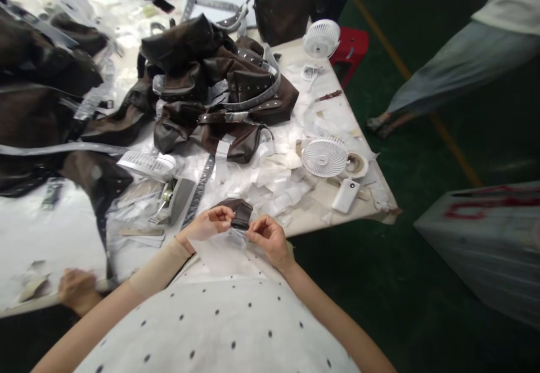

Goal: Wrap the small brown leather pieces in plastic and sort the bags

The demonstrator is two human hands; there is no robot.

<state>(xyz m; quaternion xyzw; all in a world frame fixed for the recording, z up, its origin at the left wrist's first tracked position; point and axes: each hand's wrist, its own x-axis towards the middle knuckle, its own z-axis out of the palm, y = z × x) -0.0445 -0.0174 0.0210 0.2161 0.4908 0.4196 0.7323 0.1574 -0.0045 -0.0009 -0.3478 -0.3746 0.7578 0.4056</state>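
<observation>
My left hand and my right hand meet close to my body at the table's near edge. Between them they pinch a small dark brown leather strap piece and a sheet of clear plastic film that hangs down from it. The left fingers grip the film and the strap's left end. The right fingertips hold the film's right side just under the strap. My polka-dot top fills the bottom of the view.
A heap of brown leather bags and straps covers the white table. Two small white fans, a white phone, a tape roll and white scraps lie nearby. Another person's hand rests at the left edge; someone walks at right.
</observation>
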